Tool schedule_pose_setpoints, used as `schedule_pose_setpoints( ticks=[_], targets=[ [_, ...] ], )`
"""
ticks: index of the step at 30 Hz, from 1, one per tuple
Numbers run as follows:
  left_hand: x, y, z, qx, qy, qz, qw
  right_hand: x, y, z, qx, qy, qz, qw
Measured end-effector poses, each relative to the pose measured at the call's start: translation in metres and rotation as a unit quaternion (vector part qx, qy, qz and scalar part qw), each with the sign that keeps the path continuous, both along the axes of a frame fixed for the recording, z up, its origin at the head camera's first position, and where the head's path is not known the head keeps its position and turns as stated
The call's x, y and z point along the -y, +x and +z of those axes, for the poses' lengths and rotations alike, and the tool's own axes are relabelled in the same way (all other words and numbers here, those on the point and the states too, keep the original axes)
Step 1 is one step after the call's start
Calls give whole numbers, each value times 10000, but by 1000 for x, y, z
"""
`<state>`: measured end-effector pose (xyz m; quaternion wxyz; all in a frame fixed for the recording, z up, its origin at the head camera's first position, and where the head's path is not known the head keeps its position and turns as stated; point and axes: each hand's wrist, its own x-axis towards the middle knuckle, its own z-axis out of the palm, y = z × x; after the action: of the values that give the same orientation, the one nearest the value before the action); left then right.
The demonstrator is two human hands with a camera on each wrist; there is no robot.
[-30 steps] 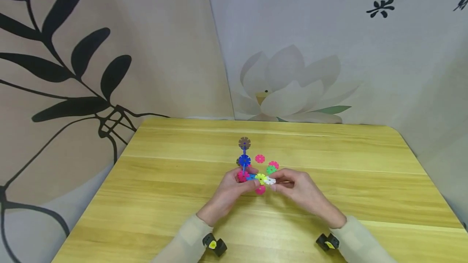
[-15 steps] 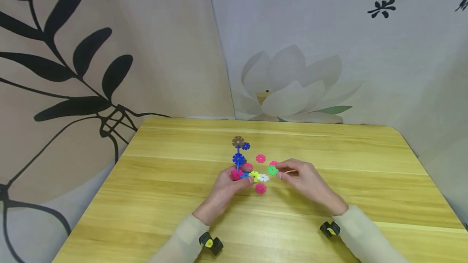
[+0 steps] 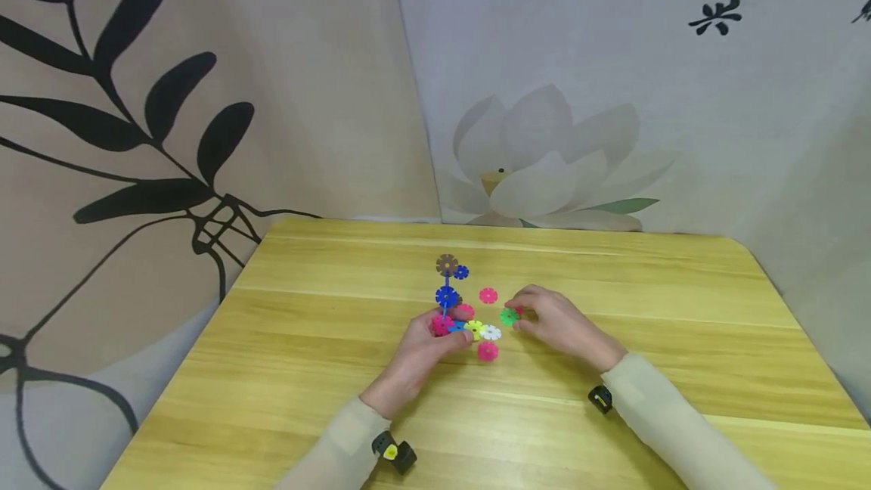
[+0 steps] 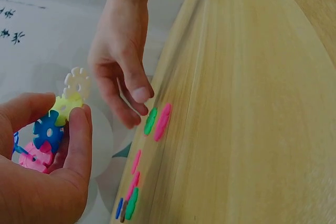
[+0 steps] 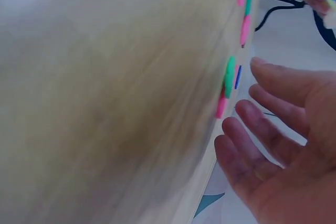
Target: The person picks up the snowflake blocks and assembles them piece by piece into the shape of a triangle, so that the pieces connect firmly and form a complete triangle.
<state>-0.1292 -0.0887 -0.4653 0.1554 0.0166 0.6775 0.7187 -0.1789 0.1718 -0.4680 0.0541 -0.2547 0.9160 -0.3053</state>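
My left hand (image 3: 423, 354) grips a chain of linked snowflake discs: a pink disc (image 3: 442, 324), a blue disc (image 4: 48, 131), a yellow disc (image 3: 474, 330) and a white disc (image 3: 491, 332) at its free end. From the pink end rises a column with a dark blue disc (image 3: 447, 296) and a brown disc (image 3: 447, 265) on top. In the left wrist view, thumb and fingers pinch the chain near the yellow disc. My right hand (image 3: 561, 327) holds nothing; its fingers are loosely bent right by a loose green disc (image 3: 509, 317), which lies against a pink one.
Loose discs lie on the wooden table (image 3: 272, 369): a pink disc (image 3: 488, 296) behind the chain, another pink disc (image 3: 487, 351) in front, and a small blue disc (image 3: 461, 272) near the column. A printed wall cloth (image 3: 327, 97) hangs behind the table's far edge.
My right hand has let go of the white disc and moved right to the green disc. My left hand, still holding the chain, has shifted slightly left.
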Motion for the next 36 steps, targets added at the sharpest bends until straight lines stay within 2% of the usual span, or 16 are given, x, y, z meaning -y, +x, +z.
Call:
schedule_pose_setpoints(
  ticks=[12,19,28,36],
  targets=[
    [2,0,0,37,-47,0,10000,8,-9,-1,-197,602,312,9975],
    [0,0,-1,14,34,20,10000,10,-10,-2,-266,675,165,9972],
    [-6,1,0,30,153,5,9999,5,0,-2,-450,427,-56,9981],
    [-11,2,-2,82,219,-8,9997,-8,14,1,-323,-208,-320,9987]
  ],
)
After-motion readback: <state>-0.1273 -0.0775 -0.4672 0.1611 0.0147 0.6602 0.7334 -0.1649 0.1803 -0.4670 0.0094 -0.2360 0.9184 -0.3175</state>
